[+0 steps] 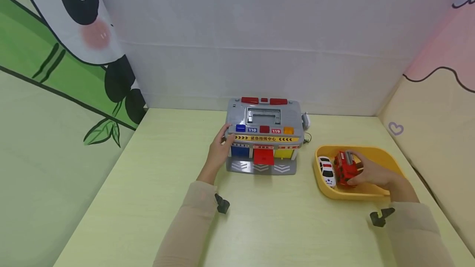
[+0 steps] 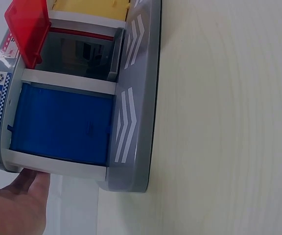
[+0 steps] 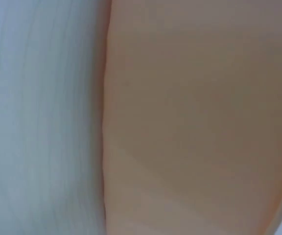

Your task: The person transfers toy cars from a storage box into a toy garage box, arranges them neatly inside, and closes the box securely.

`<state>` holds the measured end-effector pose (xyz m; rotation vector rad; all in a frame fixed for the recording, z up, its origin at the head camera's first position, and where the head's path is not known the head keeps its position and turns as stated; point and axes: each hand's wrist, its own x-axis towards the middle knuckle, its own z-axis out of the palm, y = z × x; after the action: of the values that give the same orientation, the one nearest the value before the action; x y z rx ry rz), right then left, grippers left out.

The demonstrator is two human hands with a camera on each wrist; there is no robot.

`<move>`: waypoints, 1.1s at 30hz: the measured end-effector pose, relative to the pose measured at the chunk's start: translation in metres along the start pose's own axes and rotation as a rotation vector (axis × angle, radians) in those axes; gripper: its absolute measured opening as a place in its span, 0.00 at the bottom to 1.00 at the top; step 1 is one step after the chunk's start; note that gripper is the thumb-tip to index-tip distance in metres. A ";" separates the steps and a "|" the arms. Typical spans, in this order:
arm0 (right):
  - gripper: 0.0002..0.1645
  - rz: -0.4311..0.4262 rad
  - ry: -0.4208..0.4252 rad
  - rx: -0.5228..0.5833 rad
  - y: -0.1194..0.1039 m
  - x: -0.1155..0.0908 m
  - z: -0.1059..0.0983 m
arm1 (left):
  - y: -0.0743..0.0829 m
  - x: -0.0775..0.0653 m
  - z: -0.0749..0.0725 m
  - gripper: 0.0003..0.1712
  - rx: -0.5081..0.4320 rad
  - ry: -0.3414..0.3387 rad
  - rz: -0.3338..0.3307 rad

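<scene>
A grey toy rescue station (image 1: 237, 114) stands on the table, with a carry handle on its roof. Its red door (image 1: 264, 157) is swung up, while the blue door (image 2: 62, 125) and yellow door (image 1: 284, 153) are down. My left hand (image 1: 218, 151) grips the station's left front corner, thumb at the roof edge. Over to the right, my right hand (image 1: 375, 175) reaches into a yellow tray (image 1: 339, 195). Its thumb and fingers hold a red toy fire truck (image 1: 342, 170). A white toy police car (image 1: 327, 172) lies left of the truck inside the tray.
The pale wooden table (image 1: 148, 217) runs back to a white cloth wall (image 1: 259, 69). Printed side panels border it on both sides. A grey piece with a coiled black cord (image 1: 307, 137) hangs at the station's right side.
</scene>
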<state>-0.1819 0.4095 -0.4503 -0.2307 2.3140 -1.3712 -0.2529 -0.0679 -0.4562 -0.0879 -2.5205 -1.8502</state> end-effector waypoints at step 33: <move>0.65 0.019 0.044 0.029 -0.043 -0.020 0.011 | 0.000 0.001 0.001 0.28 0.004 -0.008 -0.016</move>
<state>-0.1624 0.3871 -0.4114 -0.1706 2.3244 -1.4134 -0.2540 -0.0675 -0.4566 -0.0762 -2.5371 -1.8544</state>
